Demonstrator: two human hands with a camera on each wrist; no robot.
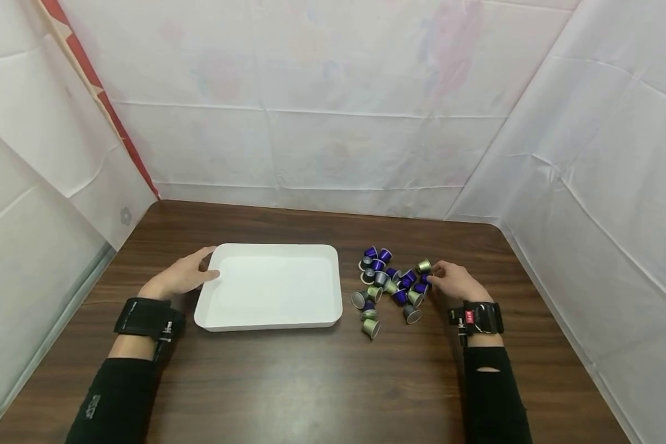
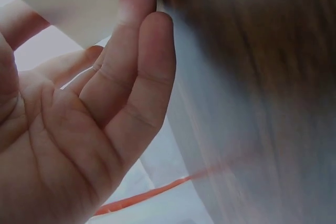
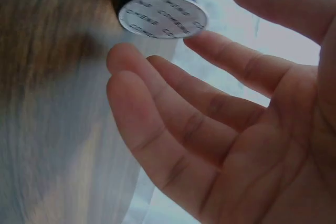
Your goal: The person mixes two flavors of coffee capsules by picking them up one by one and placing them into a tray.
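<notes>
My left hand (image 1: 182, 275) rests at the left edge of a white rectangular tray (image 1: 274, 287), its thumb over the rim. In the left wrist view its fingers are loosely bent, with a pale part of the tray (image 2: 79, 3) beyond the palm. Right of the tray lies a loose cluster of coffee capsules in purple, green and grey. My right hand (image 1: 459, 282) reaches to the cluster's right side, fingers relaxed. In the right wrist view a purple capsule (image 3: 163, 17) with a printed lid is close to the index fingertip; whether they touch I cannot tell.
The brown wooden table (image 1: 311, 382) carries everything. White sheeting (image 1: 333, 148) walls off its back and sides. One green capsule (image 1: 371, 328) lies at the cluster's front, and a gold-green one (image 1: 423, 266) sits by the right fingertips.
</notes>
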